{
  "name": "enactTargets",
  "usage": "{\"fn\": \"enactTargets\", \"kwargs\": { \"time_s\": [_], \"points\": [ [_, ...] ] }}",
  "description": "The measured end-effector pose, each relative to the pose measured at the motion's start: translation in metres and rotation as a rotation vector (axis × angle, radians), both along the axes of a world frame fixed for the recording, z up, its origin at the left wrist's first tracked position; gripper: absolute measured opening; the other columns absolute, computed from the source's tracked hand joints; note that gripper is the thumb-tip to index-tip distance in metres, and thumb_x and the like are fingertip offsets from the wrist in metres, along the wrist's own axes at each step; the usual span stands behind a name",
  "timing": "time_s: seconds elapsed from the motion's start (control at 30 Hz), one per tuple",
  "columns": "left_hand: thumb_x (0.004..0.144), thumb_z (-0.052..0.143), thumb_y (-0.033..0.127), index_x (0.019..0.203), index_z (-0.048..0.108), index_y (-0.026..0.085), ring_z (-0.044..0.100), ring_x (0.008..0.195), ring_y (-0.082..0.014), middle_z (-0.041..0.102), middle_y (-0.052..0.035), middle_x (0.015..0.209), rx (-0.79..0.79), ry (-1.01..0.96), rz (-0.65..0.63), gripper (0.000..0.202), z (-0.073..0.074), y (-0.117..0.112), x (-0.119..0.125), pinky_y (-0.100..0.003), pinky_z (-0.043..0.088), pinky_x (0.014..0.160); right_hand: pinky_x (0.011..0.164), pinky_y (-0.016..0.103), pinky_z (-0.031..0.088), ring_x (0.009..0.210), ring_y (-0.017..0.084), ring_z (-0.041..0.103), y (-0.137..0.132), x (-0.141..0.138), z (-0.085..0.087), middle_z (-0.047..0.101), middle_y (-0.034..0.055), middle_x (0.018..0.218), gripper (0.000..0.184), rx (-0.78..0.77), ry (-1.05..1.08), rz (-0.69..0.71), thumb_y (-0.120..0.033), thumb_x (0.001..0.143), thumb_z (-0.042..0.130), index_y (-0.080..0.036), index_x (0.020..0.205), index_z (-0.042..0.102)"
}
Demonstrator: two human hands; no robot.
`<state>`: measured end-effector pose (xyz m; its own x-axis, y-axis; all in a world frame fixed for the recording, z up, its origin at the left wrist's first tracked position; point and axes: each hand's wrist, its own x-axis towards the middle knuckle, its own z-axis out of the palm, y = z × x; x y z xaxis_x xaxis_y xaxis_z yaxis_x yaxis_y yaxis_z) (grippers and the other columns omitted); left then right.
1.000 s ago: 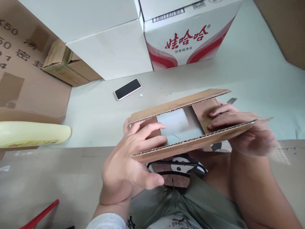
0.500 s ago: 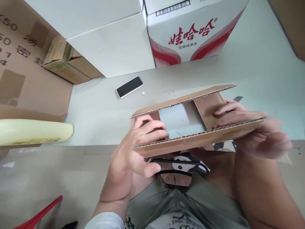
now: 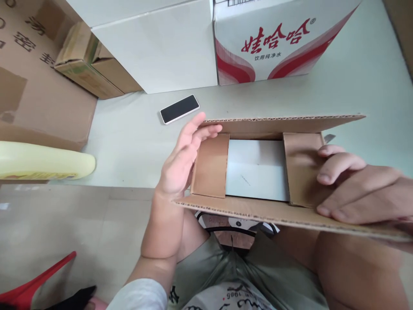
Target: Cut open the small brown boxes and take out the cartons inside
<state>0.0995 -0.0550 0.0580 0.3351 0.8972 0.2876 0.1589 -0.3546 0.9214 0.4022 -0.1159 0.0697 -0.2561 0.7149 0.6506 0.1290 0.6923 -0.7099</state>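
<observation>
In front of me, a pale greenish tabletop [image 3: 129,150] is stretching away, its straight near edge running above a smooth, light-coloured tiled floor [image 3: 103,237]. Towards the back, a plain white carton [image 3: 161,51] and a red-and-white carton [image 3: 274,51] are standing side by side, while a large brown carton [image 3: 54,120] is filling the left. Soft light is falling over everything, and the floor is shining faintly.

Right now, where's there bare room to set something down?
Left: table between the yellow bottle and phone. Right: table beyond the open cardboard box, beside the red-printed carton. The middle is crowded: left hand, right hand and box fill it.
</observation>
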Motion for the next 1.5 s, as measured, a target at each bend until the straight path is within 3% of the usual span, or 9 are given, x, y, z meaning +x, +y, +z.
{"fn": "enactTargets", "kwargs": {
  "time_s": [0.27, 0.4, 0.5, 0.63, 0.8, 0.93, 1.1, 1.33, 1.5],
  "points": [
    [0.095, 0.066, 0.039, 0.109, 0.085, 0.028, 0.053, 0.129, -0.0350, 0.073, -0.0055, 0.141, 0.216, 0.699, -0.147, 0.026, 0.038, 0.004, 0.007, -0.059, 0.046, 0.114, 0.107, 0.039, 0.041, 0.069, 0.014, 0.070, 0.004, -0.002, 0.016, 0.073, -0.0094, 0.065, 0.047, -0.083, -0.235, 0.180, -0.046, 0.110, 0.044, -0.028, 0.073, 0.068],
    [0.097, 0.057, 0.043, 0.084, 0.083, 0.027, 0.054, 0.124, -0.0347, 0.074, -0.0042, 0.138, 0.270, 0.685, -0.184, 0.033, 0.037, 0.003, 0.004, -0.060, 0.041, 0.114, 0.097, 0.039, 0.050, 0.093, 0.017, 0.075, 0.010, 0.004, 0.021, 0.080, -0.0050, 0.086, 0.034, -0.059, -0.409, 0.210, -0.045, 0.109, 0.050, -0.031, 0.094, 0.077],
    [0.099, 0.049, 0.048, 0.073, 0.073, 0.024, 0.058, 0.123, -0.0348, 0.078, -0.0063, 0.122, 0.329, 0.645, -0.189, 0.042, 0.035, 0.003, 0.001, -0.060, 0.037, 0.114, 0.109, 0.048, 0.051, 0.123, 0.025, 0.069, 0.012, 0.002, 0.017, 0.082, -0.0022, 0.111, 0.038, -0.038, -0.449, 0.111, -0.048, 0.108, 0.046, -0.034, 0.105, 0.081],
    [0.102, 0.038, 0.057, 0.074, 0.065, 0.025, 0.059, 0.124, -0.0353, 0.075, -0.0088, 0.093, 0.354, 0.561, -0.208, 0.050, 0.033, 0.003, -0.001, -0.061, 0.037, 0.114, 0.124, 0.068, 0.034, 0.146, 0.038, 0.052, 0.010, -0.004, 0.010, 0.076, -0.0030, 0.130, 0.047, -0.086, -0.544, 0.002, -0.055, 0.106, 0.043, -0.033, 0.091, 0.082],
    [0.094, 0.026, 0.074, 0.064, 0.047, 0.027, 0.055, 0.109, -0.0336, 0.059, -0.0094, 0.079, 0.415, 0.421, 0.020, 0.060, 0.020, 0.014, -0.013, -0.066, 0.033, 0.119, 0.133, 0.061, 0.028, 0.154, 0.032, 0.044, 0.011, -0.007, 0.000, 0.074, 0.0002, 0.126, 0.061, -0.137, -0.278, -0.043, -0.056, 0.109, 0.029, -0.028, 0.078, 0.073],
    [0.090, 0.019, 0.081, 0.065, 0.046, 0.028, 0.047, 0.118, -0.0342, 0.050, -0.0093, 0.087, 0.480, 0.449, 0.069, 0.065, 0.000, 0.028, -0.023, -0.068, 0.025, 0.122, 0.135, 0.056, 0.029, 0.143, 0.025, 0.055, 0.015, -0.014, -0.012, 0.068, 0.0005, 0.103, 0.056, 0.016, 0.152, -0.224, -0.050, 0.109, 0.029, -0.024, 0.065, 0.053],
    [0.087, 0.047, 0.066, 0.067, 0.041, 0.026, 0.052, 0.106, -0.0297, 0.047, -0.0055, 0.082, 0.546, 0.077, 0.120, 0.045, -0.003, 0.029, -0.012, -0.063, 0.035, 0.119, 0.126, 0.055, 0.040, 0.117, 0.026, 0.064, 0.022, -0.022, -0.016, 0.057, 0.0050, 0.087, 0.047, 0.174, 0.346, -0.460, -0.044, 0.102, 0.040, -0.022, 0.061, 0.033],
    [0.094, 0.040, 0.071, 0.063, 0.045, 0.026, 0.057, 0.108, -0.0312, 0.060, -0.0078, 0.087, 0.450, 0.219, 0.132, 0.055, 0.009, 0.013, 0.002, -0.066, 0.035, 0.124, 0.100, 0.055, 0.045, 0.097, 0.026, 0.062, 0.022, -0.011, -0.026, 0.054, 0.0065, 0.083, 0.039, 0.240, 0.347, -0.441, -0.032, 0.098, 0.033, -0.019, 0.063, 0.021],
    [0.090, 0.061, 0.042, 0.066, 0.052, 0.027, 0.053, 0.122, -0.0327, 0.065, -0.0088, 0.095, 0.346, 0.261, 0.074, 0.030, 0.013, 0.003, 0.002, -0.064, 0.040, 0.124, 0.090, 0.060, 0.041, 0.094, 0.029, 0.061, 0.001, 0.010, -0.024, 0.062, 0.0076, 0.083, 0.032, 0.271, 0.158, -0.618, -0.030, 0.092, 0.036, -0.021, 0.061, 0.035]
  ]
}}
